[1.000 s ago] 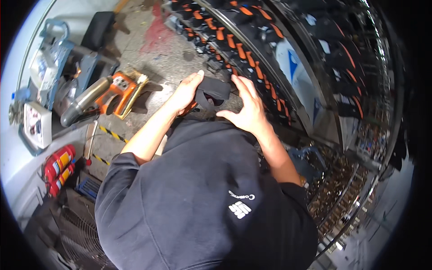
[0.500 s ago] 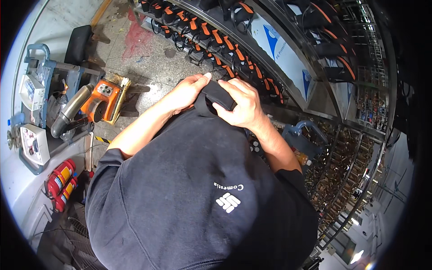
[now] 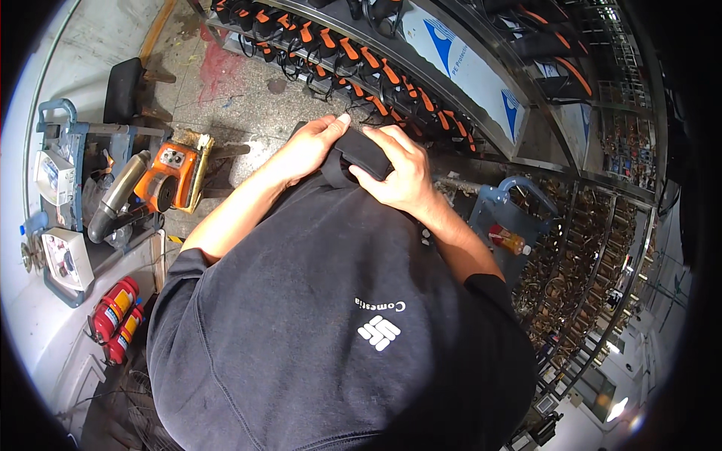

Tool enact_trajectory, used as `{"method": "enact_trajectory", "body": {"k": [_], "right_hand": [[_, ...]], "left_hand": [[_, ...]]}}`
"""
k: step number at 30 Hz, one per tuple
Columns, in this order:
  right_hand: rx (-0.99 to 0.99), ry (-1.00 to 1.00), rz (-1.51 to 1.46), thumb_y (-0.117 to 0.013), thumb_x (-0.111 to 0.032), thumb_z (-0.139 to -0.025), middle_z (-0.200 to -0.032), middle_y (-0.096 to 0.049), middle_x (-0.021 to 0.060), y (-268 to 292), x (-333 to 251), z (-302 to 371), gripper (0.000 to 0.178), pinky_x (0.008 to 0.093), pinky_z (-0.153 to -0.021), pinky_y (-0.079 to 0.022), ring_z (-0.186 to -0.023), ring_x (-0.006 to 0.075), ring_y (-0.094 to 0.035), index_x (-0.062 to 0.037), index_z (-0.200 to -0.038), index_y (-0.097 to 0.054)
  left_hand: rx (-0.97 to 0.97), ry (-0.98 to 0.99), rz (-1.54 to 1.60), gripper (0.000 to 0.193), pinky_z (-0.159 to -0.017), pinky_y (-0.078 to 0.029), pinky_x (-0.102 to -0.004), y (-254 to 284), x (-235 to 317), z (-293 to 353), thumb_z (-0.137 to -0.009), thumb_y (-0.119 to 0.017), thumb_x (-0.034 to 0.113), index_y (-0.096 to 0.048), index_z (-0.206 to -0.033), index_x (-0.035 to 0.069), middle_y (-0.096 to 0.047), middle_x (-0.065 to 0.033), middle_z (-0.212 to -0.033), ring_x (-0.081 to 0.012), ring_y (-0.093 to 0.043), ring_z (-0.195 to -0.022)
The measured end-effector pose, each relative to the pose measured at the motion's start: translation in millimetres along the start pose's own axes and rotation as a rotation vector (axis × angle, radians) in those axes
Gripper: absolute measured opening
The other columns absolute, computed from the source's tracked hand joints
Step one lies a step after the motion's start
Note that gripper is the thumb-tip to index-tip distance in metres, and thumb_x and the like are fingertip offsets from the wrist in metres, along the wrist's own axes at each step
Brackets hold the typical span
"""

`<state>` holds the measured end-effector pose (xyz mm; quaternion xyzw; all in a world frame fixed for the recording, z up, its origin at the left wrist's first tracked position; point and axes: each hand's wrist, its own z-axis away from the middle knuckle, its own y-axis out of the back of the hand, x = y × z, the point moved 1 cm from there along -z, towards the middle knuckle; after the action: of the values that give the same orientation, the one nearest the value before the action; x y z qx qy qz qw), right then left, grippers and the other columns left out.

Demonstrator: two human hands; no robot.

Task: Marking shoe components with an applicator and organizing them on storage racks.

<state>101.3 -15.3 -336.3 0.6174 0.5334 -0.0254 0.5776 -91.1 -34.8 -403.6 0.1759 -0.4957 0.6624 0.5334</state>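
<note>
Both hands are in front of my chest, at the collar end of my dark shirt. Between them is a black, fabric-like piece (image 3: 366, 154) with a flat, folded part and a curved band below; its exact kind I cannot make out. My left hand (image 3: 316, 146) grips its left side, thumb along the top edge. My right hand (image 3: 402, 167) is closed round the right end, with the thumb on the near side and fingers over the far edge. The left fingers are partly hidden beneath.
Ahead, a rack (image 3: 301, 56) holds rows of black and orange shoe-like items. To the left stand an orange machine (image 3: 174, 177) with a metal pipe, a black stool (image 3: 122, 90) and red fire extinguishers (image 3: 113, 308). At right, a bottle (image 3: 509, 239) lies by a blue frame (image 3: 492, 203).
The view has shifted slightly, so the surroundings sit a little differently and the bottle shows more fully. Both hands keep hold of the black piece in nearly the same pose.
</note>
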Motion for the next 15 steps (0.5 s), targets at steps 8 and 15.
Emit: {"method": "enact_trajectory", "body": {"k": [8,15], "right_hand": [[0.185,0.056,0.170,-0.081,-0.007,-0.071,-0.101,-0.066,0.0167,13.0,15.8,12.7,0.060,0.0343,-0.067,-0.056,-0.077,0.0281,-0.066,0.0059,-0.126,-0.062],[0.339,0.091,0.169,-0.080,-0.007,-0.071,-0.104,-0.066,0.0180,26.2,29.1,8.1,0.060,0.0341,-0.069,-0.056,-0.078,0.0277,-0.066,0.0058,-0.126,-0.062]], "left_hand": [[0.306,-0.447,-0.222,0.034,-0.077,-0.049,-0.0250,-22.6,-0.8,32.6,-0.105,-0.058,0.032,-0.062,-0.113,-0.001,-0.067,-0.0074,-0.093,-0.0103,-0.059,-0.082],[0.044,-0.286,0.095,0.025,-0.081,-0.049,-0.0234,-41.2,-5.7,14.0,-0.104,-0.061,0.021,-0.063,-0.116,-0.001,-0.068,-0.0063,-0.097,-0.0105,-0.060,-0.085]]}}
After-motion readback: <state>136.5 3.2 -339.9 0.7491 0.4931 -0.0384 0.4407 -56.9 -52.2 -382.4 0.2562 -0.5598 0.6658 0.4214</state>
